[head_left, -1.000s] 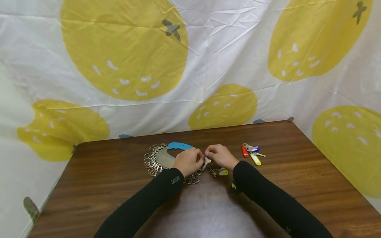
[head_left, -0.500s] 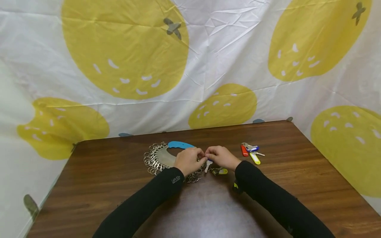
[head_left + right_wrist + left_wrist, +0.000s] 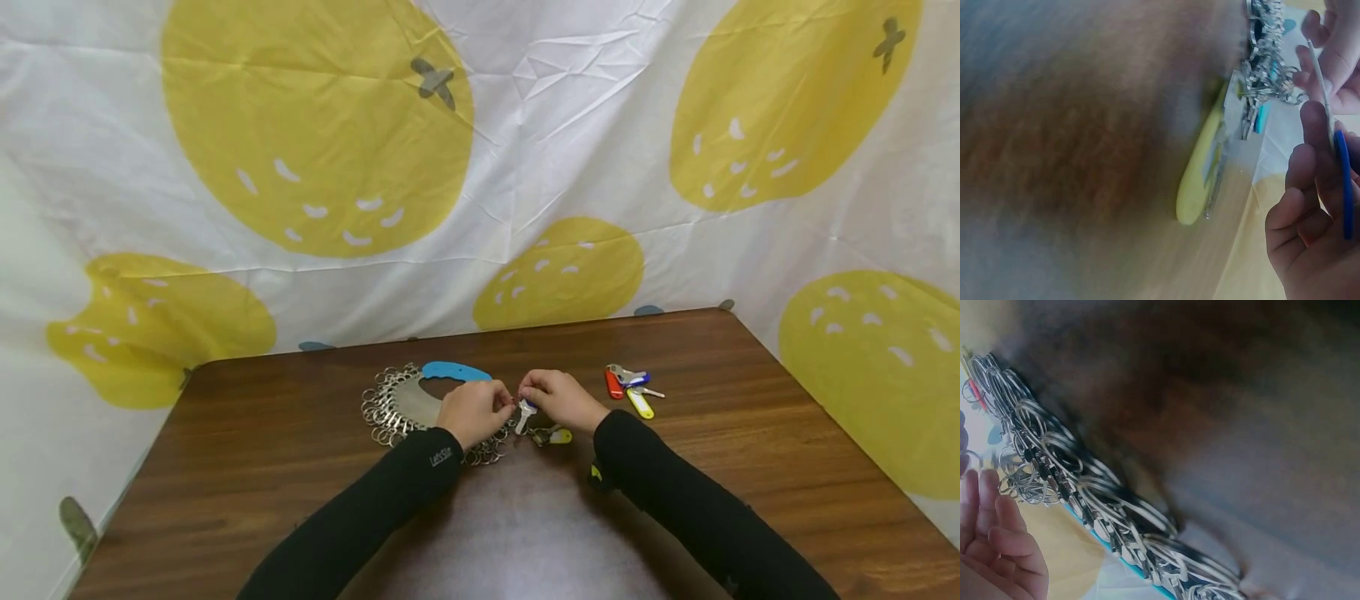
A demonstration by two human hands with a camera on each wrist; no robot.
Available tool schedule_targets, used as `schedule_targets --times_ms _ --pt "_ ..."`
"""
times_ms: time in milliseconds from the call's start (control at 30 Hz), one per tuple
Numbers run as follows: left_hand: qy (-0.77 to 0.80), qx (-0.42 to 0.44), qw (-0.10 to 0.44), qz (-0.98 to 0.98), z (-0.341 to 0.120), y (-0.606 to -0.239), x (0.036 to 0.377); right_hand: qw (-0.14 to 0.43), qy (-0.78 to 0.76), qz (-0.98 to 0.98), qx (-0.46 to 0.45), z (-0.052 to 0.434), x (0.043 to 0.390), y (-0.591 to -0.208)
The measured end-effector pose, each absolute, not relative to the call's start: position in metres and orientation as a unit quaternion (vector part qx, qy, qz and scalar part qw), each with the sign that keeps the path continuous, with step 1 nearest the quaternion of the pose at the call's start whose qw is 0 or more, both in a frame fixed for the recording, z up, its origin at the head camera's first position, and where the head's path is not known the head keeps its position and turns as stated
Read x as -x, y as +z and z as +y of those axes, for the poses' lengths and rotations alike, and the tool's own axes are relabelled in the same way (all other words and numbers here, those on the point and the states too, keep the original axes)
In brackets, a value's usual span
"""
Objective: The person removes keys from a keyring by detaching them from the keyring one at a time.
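Both hands meet near the middle of the brown wooden counter (image 3: 300, 467), fingertips almost touching. The right hand (image 3: 558, 398) pinches a small silver key (image 3: 523, 414) with a blue tag; in the right wrist view the thumb and forefinger close on the thin blade and blue edge (image 3: 1342, 181). The key hangs from that grip with its long axis running roughly from 12 to 6 o'clock, the blade pointing down toward the counter.

The left hand (image 3: 474, 410) sits at 9 o'clock from the key, just beside it, fingers curled toward the key's head. It seems to pinch a small ring there, but what it holds is too small and too hidden to tell; the left wrist view shows the fingers (image 3: 997, 544) curled loosely, with no ring clearly held between them.

Under and behind the left hand, at about 10 o'clock, lies a crescent board fringed with metal key rings (image 3: 386, 408), its blue end (image 3: 453, 371) toward 12 o'clock. A yellow-tagged key (image 3: 557, 435) lies flat on the counter at 5 o'clock from the held key, close by. Further off at 3 o'clock rests a bunch of red, blue and yellow tagged keys (image 3: 630, 388).

The right hand holds the key; the left is the nearer one to the rings.
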State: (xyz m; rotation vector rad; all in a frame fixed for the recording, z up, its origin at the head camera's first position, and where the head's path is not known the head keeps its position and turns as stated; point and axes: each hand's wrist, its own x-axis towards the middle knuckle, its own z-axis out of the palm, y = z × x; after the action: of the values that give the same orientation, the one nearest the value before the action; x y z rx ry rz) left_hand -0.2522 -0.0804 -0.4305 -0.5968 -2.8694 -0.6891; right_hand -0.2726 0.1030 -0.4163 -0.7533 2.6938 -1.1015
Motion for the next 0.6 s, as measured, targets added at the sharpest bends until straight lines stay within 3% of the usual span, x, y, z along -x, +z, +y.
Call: schedule_targets --times_ms 300,600 --pt "-0.207 0.224 0.027 -0.952 -0.0798 -0.431 0.2558 0.094 -0.383 0.88 0.264 0.1072 0.2731 -0.4216" --pt "-0.218 0.198 0.092 -0.951 -0.0809 -0.4277 0.2566 0.101 -0.382 0.881 0.26 0.1057 0.274 -0.423"
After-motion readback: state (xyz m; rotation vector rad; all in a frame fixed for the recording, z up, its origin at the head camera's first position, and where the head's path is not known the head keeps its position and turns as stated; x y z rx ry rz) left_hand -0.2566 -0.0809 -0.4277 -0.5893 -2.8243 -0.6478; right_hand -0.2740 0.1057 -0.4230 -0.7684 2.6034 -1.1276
